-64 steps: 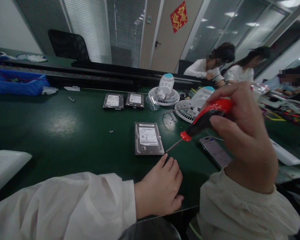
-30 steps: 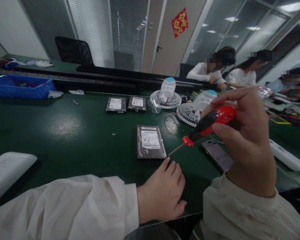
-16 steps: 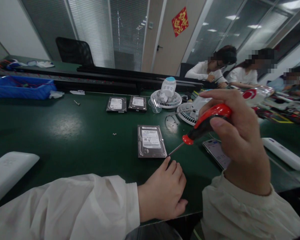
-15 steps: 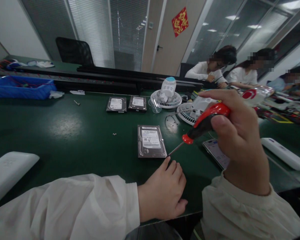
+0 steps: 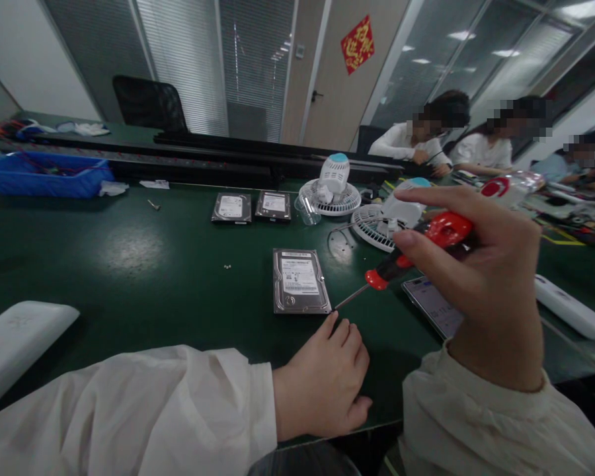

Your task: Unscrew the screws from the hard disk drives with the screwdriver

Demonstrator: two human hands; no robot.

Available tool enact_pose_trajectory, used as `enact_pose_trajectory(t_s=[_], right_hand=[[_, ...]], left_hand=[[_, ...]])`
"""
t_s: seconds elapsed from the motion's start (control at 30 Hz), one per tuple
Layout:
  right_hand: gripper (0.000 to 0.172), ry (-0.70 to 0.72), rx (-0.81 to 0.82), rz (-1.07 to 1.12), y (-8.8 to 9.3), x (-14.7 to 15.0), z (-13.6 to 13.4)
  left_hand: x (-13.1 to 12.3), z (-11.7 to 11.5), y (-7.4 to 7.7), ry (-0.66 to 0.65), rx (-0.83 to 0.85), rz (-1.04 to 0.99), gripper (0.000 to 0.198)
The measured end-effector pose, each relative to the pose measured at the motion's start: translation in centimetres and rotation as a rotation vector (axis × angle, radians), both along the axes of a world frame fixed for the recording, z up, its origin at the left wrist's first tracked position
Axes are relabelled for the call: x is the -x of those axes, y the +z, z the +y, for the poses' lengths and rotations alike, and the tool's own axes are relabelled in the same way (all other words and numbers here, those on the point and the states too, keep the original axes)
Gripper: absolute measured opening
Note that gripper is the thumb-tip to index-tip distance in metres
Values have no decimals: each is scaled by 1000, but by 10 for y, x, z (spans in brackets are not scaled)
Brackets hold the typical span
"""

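Observation:
A silver hard drive (image 5: 299,281) with a white label lies flat on the green table. My right hand (image 5: 496,277) is closed around the red and black handle of a screwdriver (image 5: 396,264). The shaft slants down to the left, and its tip meets the drive's near right corner. My left hand (image 5: 324,377) rests on the table just in front of that corner, fingers loosely bent and thumb apart. Its forefinger tip touches or nearly touches the corner beside the screwdriver tip. Whatever lies under the tip is too small to make out.
Two more hard drives (image 5: 231,208) lie farther back. White fan parts (image 5: 334,182) stand behind on the right. A phone (image 5: 434,307) lies under my right hand. Tiny screws (image 5: 227,267) are left of the drive. A blue bin (image 5: 47,175) sits far left. Other people sit at back right.
My right hand has shifted slightly right and turned around the screwdriver handle, its thumb now farther left. The tip stays at the drive's corner. My left hand and the drive have not moved.

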State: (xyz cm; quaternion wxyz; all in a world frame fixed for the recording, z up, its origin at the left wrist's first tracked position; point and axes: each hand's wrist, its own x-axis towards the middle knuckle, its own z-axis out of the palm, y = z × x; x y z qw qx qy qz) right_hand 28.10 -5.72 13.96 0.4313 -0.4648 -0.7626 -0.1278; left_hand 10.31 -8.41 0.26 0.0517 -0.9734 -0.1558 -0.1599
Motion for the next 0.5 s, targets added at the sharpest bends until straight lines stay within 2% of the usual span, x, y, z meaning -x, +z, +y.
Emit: enact_pose_trajectory(t_s=[0.07, 0.2, 0.27, 0.33, 0.4, 0.43, 0.47, 0.5], right_hand=[[36, 18, 10, 13, 0, -2, 0], [53, 132, 144, 12, 1, -8, 1], [45, 93, 114, -11, 2, -7, 3], [35, 21, 45, -30, 2, -4, 5], [26, -21, 32, -27, 2, -2, 6], [24, -26, 40, -24, 2, -2, 7], [24, -27, 48, -19, 2, -2, 7], [24, -24, 49, -17, 2, -2, 7]], left_hand=[[0, 0, -1, -2, 0, 6, 65], [-1, -4, -4, 1, 9, 5, 64], [-1, -5, 0, 8, 18, -3, 62], [-2, -4, 13, -11, 56, -18, 50], [-6, -4, 30, -76, 171, -41, 34], [-11, -8, 36, -117, 266, -50, 33], [-16, -16, 37, -154, 380, -53, 35], [-22, -30, 32, -268, 458, -25, 38]])
